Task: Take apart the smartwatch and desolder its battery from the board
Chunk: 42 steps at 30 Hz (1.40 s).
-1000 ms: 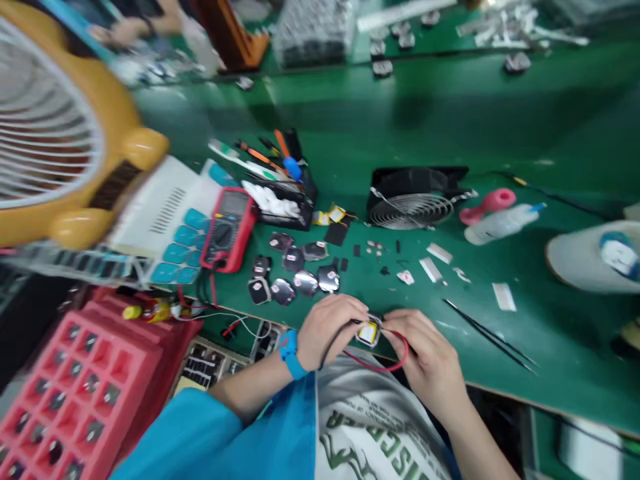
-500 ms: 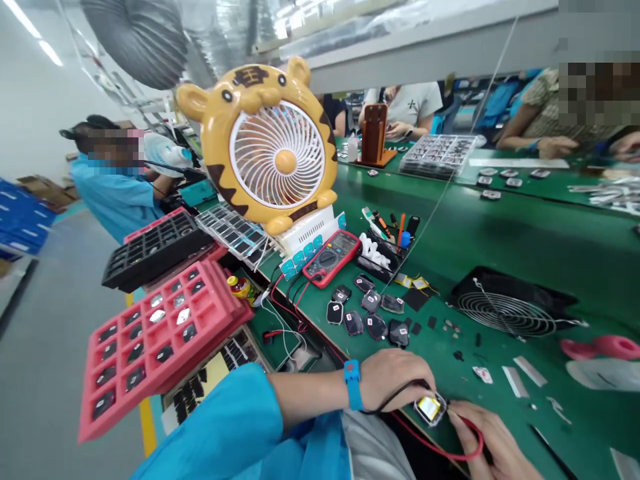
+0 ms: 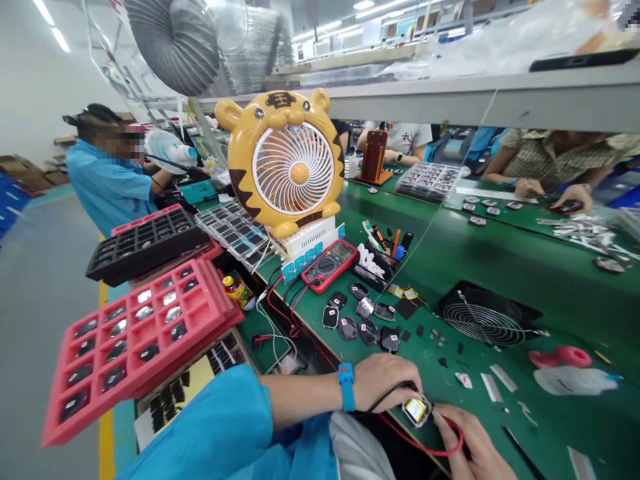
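Observation:
A small open device (image 3: 416,410) with a yellow part inside lies at the table's front edge, between my two hands. My left hand (image 3: 390,380), with a blue wrist strap, is closed around a black lead at the device's left side; its fingertips are partly hidden. On the right, my right hand (image 3: 463,433) pinches a red lead (image 3: 425,451) by the device's right side. Both leads loop below the hands. Beyond them sits a red multimeter (image 3: 330,265) with cables plugged in. Several dark watch-like cases (image 3: 369,332) lie between it and my hands.
A tiger-shaped fan (image 3: 299,173) stands behind the multimeter. Pink trays (image 3: 135,340) and a black tray (image 3: 145,243) are at the left. A black metal-grilled fan (image 3: 485,317) and a bottle (image 3: 575,381) lie right. People sit across the table and at the left.
The view has tilted up and shifted slightly, so the scene sits lower and the table items lie further left. Both hands keep their grip at the device. A person's hands across the table have moved apart.

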Tool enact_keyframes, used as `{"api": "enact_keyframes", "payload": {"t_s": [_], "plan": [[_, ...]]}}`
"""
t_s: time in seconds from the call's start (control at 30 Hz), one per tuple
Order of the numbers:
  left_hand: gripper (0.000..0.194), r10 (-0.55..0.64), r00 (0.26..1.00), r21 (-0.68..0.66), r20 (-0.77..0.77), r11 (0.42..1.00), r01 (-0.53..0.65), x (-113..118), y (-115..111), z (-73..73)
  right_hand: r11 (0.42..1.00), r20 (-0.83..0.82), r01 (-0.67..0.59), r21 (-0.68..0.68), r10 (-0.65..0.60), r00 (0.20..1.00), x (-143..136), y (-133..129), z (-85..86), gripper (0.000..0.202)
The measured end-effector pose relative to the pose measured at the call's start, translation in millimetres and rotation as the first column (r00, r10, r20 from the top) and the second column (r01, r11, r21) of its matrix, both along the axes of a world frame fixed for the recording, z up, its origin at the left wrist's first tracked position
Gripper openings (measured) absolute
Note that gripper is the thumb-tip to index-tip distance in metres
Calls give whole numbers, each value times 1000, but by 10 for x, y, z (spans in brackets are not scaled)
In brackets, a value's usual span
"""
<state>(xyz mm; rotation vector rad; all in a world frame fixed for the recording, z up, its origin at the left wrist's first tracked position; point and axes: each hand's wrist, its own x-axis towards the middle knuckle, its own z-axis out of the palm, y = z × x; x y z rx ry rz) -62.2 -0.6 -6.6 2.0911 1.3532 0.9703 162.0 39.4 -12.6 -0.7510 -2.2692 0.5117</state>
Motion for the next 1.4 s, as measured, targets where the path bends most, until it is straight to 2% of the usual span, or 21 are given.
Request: {"api": "enact_keyframes", "payload": {"t_s": [0.13, 0.37, 0.53, 0.83, 1.13, 1.4], "plan": [[14, 15, 1000, 29, 14, 999, -16, 2, -13, 5, 999, -7, 30, -35, -31, 1000, -23, -47, 9, 19], [19, 14, 1000, -55, 5, 998, -14, -4, -16, 58, 994, -65, 93, -56, -96, 993, -126, -119, 138, 26], [19, 13, 1000, -56, 12, 998, -12, -2, -13, 88, 993, -83, 101, -63, -106, 991, -166, -121, 196, 26], [15, 8, 1000, -45, 13, 999, -8, -6, -5, 66, 994, -89, 95, -62, -100, 991, -153, -134, 182, 26], [11, 10, 1000, -84, -29, 996, -13, 6, -12, 127, 992, -77, 103, -68, -108, 991, -170, -133, 186, 26], [12, 11, 1000, -60, -21, 998, -12, 1, -1, 82, 992, -78, 105, -69, -110, 991, -162, -133, 179, 27]]}}
